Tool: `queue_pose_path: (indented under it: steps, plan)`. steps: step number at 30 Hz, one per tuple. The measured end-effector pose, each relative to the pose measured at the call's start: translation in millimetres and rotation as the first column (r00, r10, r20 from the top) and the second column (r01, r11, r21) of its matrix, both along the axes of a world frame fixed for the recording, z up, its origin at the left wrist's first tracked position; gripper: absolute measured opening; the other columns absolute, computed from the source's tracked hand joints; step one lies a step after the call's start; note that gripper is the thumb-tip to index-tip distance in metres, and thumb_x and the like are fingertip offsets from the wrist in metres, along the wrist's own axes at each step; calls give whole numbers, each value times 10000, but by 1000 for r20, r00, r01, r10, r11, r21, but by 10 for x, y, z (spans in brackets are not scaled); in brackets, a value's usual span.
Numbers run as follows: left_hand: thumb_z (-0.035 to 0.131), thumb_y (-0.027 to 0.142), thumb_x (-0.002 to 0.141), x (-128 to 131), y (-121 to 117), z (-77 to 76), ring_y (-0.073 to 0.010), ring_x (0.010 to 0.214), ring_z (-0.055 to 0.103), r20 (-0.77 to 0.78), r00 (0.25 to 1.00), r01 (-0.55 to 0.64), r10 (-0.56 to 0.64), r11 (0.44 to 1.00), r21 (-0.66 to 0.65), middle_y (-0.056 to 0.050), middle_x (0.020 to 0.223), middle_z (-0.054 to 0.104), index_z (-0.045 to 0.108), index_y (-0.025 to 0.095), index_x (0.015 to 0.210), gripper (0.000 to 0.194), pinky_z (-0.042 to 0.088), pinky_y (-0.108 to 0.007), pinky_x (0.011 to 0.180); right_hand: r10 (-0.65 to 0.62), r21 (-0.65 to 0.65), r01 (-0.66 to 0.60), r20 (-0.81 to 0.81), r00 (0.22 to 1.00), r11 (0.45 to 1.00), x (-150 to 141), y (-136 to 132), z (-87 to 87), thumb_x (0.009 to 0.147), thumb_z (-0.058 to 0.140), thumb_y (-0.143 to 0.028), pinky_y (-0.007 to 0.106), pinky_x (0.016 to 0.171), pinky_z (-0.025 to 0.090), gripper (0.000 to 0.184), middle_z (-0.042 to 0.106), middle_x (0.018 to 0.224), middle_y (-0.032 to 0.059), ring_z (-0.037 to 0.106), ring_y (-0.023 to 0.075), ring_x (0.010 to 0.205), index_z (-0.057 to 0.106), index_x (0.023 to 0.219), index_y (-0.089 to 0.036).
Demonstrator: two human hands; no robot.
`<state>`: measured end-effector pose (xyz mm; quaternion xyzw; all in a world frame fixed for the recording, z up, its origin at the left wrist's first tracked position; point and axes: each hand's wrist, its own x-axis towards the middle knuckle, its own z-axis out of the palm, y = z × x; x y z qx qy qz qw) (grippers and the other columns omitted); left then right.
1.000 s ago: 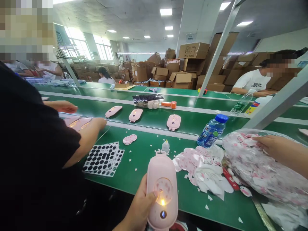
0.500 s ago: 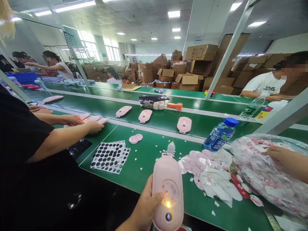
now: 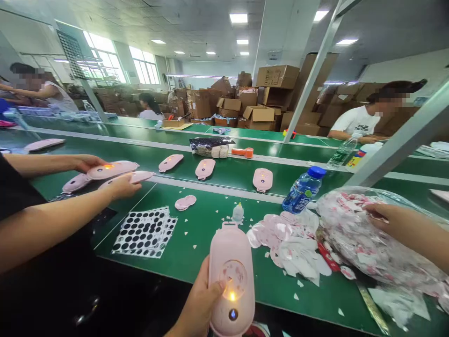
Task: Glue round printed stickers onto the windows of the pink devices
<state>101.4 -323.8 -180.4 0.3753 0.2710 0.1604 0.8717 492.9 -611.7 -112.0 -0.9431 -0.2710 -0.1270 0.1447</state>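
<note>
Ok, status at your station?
Left hand gripping lit pink device. Right hand on plastic bag of pink cutouts. Loose scraps beside bag, nothing blocking.

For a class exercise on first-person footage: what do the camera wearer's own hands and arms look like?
The left hand and right hand are bare, with no gloves, and no ring or watch shows. The right forearm is bare to the picture's edge, with no sleeve in view.

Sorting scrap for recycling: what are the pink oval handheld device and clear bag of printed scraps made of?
The pink oval handheld device looks like moulded plastic: smooth, satin, rounded edges. The clear bag looks like thin plastic film, glossy and creased. The scraps inside could be film or paper; unclear.
</note>
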Motion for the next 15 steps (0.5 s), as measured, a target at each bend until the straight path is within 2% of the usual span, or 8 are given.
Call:
queue_pose_path:
  steps: [3,5,7,8,9,11,13,15]
  plan:
    - [748,237,707,8,-1,5,-327,972,686,-25,1000,-17,16,1000,-12,-148,1084,721,480,171,1288,643,533,-419,837,-31,-10,30,-87,996,1000,-78,-37,140,757,704,-176,369,768,489,162,729,1070,123,688,239,866,782,893,-215]
    - [762,243,703,25,-10,15,-321,960,691,-26,999,-29,29,999,-25,-135,1077,724,483,178,1286,650,541,-417,830,-124,2,124,-95,988,992,-310,4,250,799,692,-285,396,682,482,235,735,952,132,681,236,761,758,1008,-199]
    - [776,253,703,56,-24,31,-303,945,695,-29,999,-42,42,999,-24,-121,1072,726,490,183,1276,644,550,-400,820,-129,47,135,-114,985,990,-748,177,327,796,692,-422,381,600,470,355,720,802,91,665,217,664,713,1093,-229]
    - [783,252,698,78,-32,40,-297,955,692,-27,999,-43,42,999,-20,-117,1076,726,495,183,1264,639,552,-389,820,-28,153,49,-135,990,987,-1030,320,341,779,710,-387,367,602,480,294,716,807,75,666,204,665,711,1039,-250]
    - [790,250,690,102,-38,49,-295,967,689,-21,999,-33,32,999,-15,-116,1080,725,501,181,1252,636,554,-380,817,205,244,-162,-164,965,956,-1331,493,334,782,697,-327,341,617,497,194,712,834,64,673,191,702,705,963,-258]
    - [806,249,665,154,-49,60,-294,979,684,13,1000,7,-7,1000,-7,-116,1083,724,517,177,1225,634,556,-367,808,572,394,-501,-84,816,771,-1905,877,261,825,607,-220,320,724,527,55,693,897,43,667,177,848,652,814,-250]
    - [817,247,649,195,-67,56,-277,955,687,49,998,35,-35,999,1,-106,1071,727,535,178,1195,618,558,-349,793,734,467,-603,-166,659,647,-2315,1206,136,811,539,-115,262,661,514,127,647,772,-3,622,125,742,578,759,-225]
    - [802,236,656,218,-105,37,-248,915,689,53,999,2,-2,1000,2,-87,1035,733,549,179,1161,568,556,-334,787,727,536,-554,-179,663,637,-2502,1393,7,800,536,-91,247,640,489,128,619,762,-13,586,111,716,562,766,-211]
